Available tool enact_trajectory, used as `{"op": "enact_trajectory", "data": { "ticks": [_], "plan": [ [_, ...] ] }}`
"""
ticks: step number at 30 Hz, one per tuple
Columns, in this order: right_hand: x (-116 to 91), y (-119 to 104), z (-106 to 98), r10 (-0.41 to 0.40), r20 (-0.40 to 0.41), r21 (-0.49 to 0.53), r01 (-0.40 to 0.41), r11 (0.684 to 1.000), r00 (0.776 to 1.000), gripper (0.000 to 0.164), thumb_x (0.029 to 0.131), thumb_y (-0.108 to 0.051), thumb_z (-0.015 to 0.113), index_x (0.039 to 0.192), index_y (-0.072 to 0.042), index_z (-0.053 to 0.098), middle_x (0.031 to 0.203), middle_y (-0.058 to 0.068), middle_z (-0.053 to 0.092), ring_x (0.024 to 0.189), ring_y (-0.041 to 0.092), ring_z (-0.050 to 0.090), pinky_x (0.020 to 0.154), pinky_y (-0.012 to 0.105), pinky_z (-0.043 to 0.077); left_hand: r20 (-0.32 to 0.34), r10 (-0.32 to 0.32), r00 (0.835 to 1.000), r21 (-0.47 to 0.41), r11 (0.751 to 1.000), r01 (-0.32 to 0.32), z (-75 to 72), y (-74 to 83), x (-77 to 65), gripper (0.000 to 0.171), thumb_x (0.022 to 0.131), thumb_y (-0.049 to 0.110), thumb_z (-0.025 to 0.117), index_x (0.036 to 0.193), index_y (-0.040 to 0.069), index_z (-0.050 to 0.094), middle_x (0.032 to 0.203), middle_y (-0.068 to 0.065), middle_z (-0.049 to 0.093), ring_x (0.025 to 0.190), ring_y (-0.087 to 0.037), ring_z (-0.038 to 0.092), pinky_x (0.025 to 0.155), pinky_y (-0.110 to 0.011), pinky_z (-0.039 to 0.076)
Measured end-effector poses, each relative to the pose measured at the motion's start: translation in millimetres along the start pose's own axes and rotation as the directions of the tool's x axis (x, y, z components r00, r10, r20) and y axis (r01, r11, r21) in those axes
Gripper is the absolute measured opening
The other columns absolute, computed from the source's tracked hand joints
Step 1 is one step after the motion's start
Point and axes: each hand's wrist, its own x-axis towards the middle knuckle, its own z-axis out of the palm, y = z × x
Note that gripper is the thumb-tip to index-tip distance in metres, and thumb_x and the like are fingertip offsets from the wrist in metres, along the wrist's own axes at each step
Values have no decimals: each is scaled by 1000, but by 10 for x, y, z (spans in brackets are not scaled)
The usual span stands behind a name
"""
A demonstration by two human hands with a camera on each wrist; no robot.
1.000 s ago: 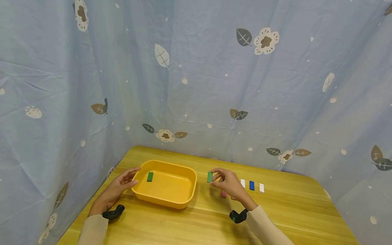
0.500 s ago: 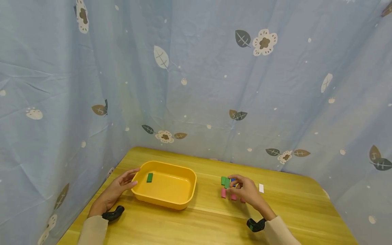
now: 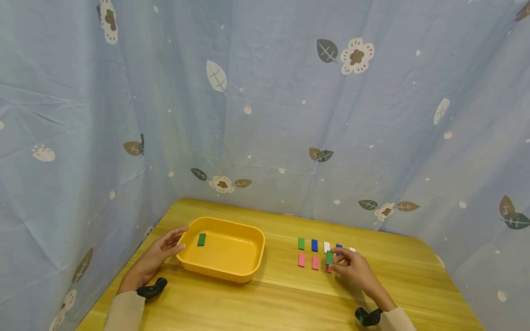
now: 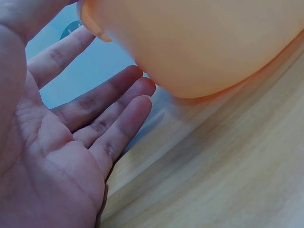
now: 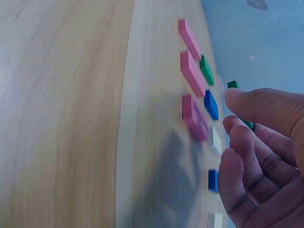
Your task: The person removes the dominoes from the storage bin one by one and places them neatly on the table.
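My right hand pinches a green block between thumb and fingertips, held above the two rows of small flat blocks. Below it lies a pink block, partly covered in the head view. Two more pink blocks lie to its left in the near row. My left hand is at the left end of a yellow tray, fingers extended along its outer wall, fingertips at or very near it. Inside the tray lies another green block.
The far row has a green block, a blue block, a white block, then another blue and another white block partly behind my right hand. A blue patterned curtain hangs behind and beside the wooden table.
My right hand has carried the green block rightward, from beside the tray to over the right part of the block rows. My left hand and the tray stay in place.
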Motion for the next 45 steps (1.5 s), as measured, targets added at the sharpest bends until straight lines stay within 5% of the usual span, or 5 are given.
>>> {"op": "enact_trajectory", "data": {
  "ticks": [9, 19, 36, 45],
  "plan": [
    [-75, 153, -99, 76, 5, 17, -76, 997, 997, 51, 86, -14, 85, 132, -2, 67, 90, 3, 69, 73, 20, 62, 57, 30, 52, 0, -2, 1000, -6, 1000, 2, -29, -23, 2, 61, 105, 20, 63, 160, 18, 37, 158, -18, 36, 125, -7, 54, 97, -23, 49],
    [-168, 310, -181, 78, 92, 70, -84, 994, 993, 56, 90, -14, 81, 138, 5, 59, 90, 8, 66, 67, 23, 62, 57, 33, 55, 14, 5, 1000, 0, 1000, -5, -30, -5, -22, 60, 105, 21, 62, 160, 19, 37, 161, -16, 33, 127, -3, 51, 98, -20, 46],
    [-131, 376, -225, 76, 139, 14, -78, 997, 987, 55, 92, -14, 79, 139, 6, 59, 84, 6, 65, 63, 20, 57, 54, 30, 51, 13, 1, 1000, 10, 1000, -1, -14, 34, -49, 59, 105, 21, 62, 159, 21, 38, 163, -13, 31, 128, 0, 48, 98, -18, 43],
    [-56, 240, -342, 63, 53, -13, -63, 998, 997, 46, 94, -19, 77, 133, 3, 65, 90, 5, 68, 73, 21, 60, 55, 29, 48, 3, -8, 1000, 20, 1000, 7, -9, 17, -35, 59, 104, 24, 64, 159, 23, 40, 163, -10, 32, 135, -6, 44, 103, -23, 42]
  ]
}}
